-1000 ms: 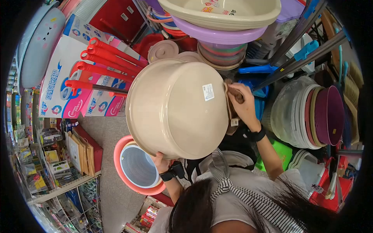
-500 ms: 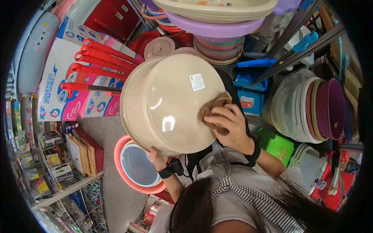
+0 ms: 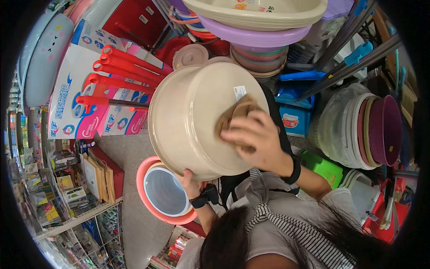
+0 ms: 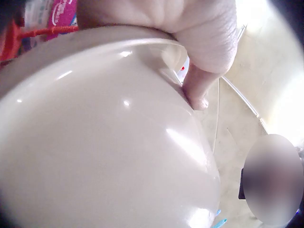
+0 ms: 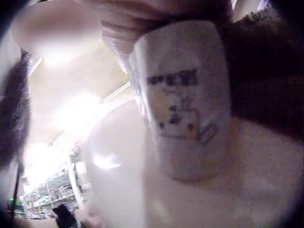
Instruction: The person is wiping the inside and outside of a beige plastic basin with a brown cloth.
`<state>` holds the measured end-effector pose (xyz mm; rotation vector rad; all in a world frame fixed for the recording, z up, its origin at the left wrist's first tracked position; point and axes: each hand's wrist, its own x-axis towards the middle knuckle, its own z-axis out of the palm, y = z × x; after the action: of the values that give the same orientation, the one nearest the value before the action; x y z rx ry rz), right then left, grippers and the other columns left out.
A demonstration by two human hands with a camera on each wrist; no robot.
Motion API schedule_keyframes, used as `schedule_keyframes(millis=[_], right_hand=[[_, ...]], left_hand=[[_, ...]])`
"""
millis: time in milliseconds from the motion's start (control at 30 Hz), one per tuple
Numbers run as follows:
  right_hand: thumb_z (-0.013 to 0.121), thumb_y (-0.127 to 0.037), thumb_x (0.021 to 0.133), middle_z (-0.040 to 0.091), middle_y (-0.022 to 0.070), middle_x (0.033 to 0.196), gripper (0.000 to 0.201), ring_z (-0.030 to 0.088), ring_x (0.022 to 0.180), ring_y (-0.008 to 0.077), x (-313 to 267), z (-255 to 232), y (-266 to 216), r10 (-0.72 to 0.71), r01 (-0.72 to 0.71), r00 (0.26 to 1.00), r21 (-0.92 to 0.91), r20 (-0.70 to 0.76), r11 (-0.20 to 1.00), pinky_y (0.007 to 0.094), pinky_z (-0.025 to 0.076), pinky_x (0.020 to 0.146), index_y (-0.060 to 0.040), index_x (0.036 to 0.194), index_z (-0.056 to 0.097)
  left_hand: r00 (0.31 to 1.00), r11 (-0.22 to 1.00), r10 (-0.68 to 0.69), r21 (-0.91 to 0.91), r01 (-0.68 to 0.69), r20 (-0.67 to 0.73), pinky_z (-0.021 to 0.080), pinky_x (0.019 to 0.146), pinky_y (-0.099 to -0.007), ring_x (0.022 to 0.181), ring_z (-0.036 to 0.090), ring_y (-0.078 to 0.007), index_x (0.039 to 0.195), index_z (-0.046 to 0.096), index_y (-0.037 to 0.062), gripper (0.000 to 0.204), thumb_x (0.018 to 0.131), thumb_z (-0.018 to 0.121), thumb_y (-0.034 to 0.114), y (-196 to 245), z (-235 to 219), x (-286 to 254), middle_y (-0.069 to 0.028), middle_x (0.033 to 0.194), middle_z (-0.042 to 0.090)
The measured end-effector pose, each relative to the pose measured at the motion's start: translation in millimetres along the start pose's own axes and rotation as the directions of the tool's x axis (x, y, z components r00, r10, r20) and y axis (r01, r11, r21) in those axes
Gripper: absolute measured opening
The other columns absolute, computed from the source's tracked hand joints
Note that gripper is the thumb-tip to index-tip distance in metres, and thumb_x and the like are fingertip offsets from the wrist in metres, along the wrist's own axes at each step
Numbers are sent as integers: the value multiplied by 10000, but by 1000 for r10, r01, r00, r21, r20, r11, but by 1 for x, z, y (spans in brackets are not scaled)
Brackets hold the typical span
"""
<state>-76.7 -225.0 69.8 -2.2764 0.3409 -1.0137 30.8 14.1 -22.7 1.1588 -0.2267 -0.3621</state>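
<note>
A glossy beige basin point(image 3: 179, 121) is held up in front of the body, its flat bottom turned toward the head camera. My left hand point(image 3: 190, 184) grips its rim at the lower edge; in the left wrist view that hand point(image 4: 204, 47) wraps over the rim beside the basin's curved wall point(image 4: 104, 142). With curled fingers my right hand point(image 3: 262, 143) holds a bunched brown cloth point(image 3: 233, 119) against the bottom. Just above the cloth is a white sticker point(image 3: 239, 92), partly covered. A printed white tag point(image 5: 183, 109) hangs large in the right wrist view.
A pink tub point(image 3: 145, 197) with a light blue basket point(image 3: 165, 193) inside stands on the floor below. Red mop handles point(image 3: 121, 83) lean close to the basin's left. Stacked basins point(image 3: 255, 33) rise behind; nested buckets point(image 3: 385, 130) lie at the right, shelves point(image 3: 76, 224) at the left.
My right hand has carried the cloth from the basin's right edge inward across its bottom, toward the sticker. The left hand keeps its grip on the rim while the basin shifts and tilts slightly.
</note>
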Motion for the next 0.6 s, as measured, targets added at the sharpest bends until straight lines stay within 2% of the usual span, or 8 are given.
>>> schedule_keyframes(millis=[133,200,300,333,400,500,533,600], right_hand=[[718,-132,615,570,-22,1098,439,506,934,231,-28,-6,-35,-188,182,975,60,116,981,401,433,808,-195,1047,669],[688,-203,649,553,-43,1123,426,502,944,221,-40,-8,-41,-325,316,927,75,187,946,402,433,814,-217,1073,661],[686,-197,639,555,-48,1147,437,503,955,216,-52,-17,-28,-370,362,894,78,253,929,403,436,819,-234,1074,662],[689,-177,626,567,-47,1165,436,504,972,209,-56,-17,-17,-338,337,908,45,249,940,406,442,818,-252,1055,674],[722,-106,591,611,-15,1117,436,522,948,241,-54,-20,7,-145,149,970,-5,196,989,385,453,805,-235,1007,696],[737,-8,592,638,21,1051,410,536,910,278,-44,-12,41,154,-154,988,-5,-7,988,369,455,793,-161,970,707],[717,21,612,640,28,1040,380,536,905,277,-40,-7,45,203,-202,975,14,-95,979,376,452,799,-137,958,710],[719,18,611,640,26,1040,383,533,904,276,-37,-5,37,186,-189,977,-22,-99,982,375,451,805,-141,959,711]], left_hand=[[999,999,-33,22,33,23,423,1006,-435,1223,483,-302,1450,261,43,773,875,667,363,3,-1,5,-152,1389,430],[991,994,-97,-51,92,-88,400,1022,-414,1215,477,-287,1428,262,-4,931,766,799,370,8,3,6,-147,1344,451],[992,992,-115,-47,113,-47,395,1026,-415,1218,475,-284,1428,264,-1,924,770,795,372,-1,-14,3,-149,1346,450],[992,992,-115,-47,113,-46,395,1026,-415,1218,475,-284,1428,264,-1,924,770,795,372,-6,-21,4,-149,1346,450],[999,998,-40,-52,41,33,447,988,-457,1187,511,-322,1445,261,47,745,887,660,339,-16,-33,4,-152,1351,456],[993,991,-105,-86,101,-50,384,1034,-421,1214,477,-282,1426,273,1,909,774,793,363,-9,-21,3,-143,1350,450],[993,990,-108,-91,103,-49,384,1034,-421,1214,477,-282,1426,273,1,909,774,793,363,-7,-15,3,-143,1350,450],[993,992,-100,-80,94,-64,379,1037,-422,1216,475,-284,1424,282,3,894,780,785,364,-1,-6,6,-141,1357,449]])
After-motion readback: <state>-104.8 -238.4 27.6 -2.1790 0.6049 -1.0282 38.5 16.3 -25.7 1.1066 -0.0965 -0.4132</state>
